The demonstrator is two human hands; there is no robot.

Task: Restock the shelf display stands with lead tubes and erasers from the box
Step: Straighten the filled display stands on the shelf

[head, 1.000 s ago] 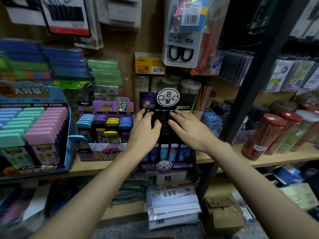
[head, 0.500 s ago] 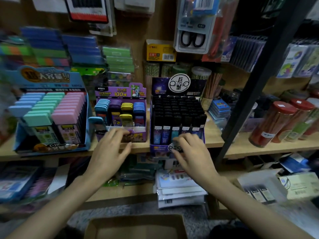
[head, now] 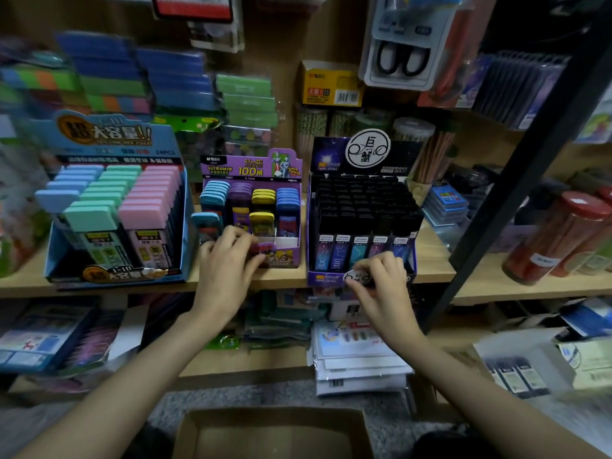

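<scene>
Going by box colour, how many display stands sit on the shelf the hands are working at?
Light blue stand: 1
Purple stand: 1
Dark navy stand: 1
Total: 3

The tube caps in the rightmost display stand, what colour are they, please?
Black caps, clearest in the head view.

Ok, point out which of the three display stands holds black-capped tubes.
The dark starry stand, rightmost, by the right hand; the purple stand and light-blue stand hold coloured caps.
</scene>
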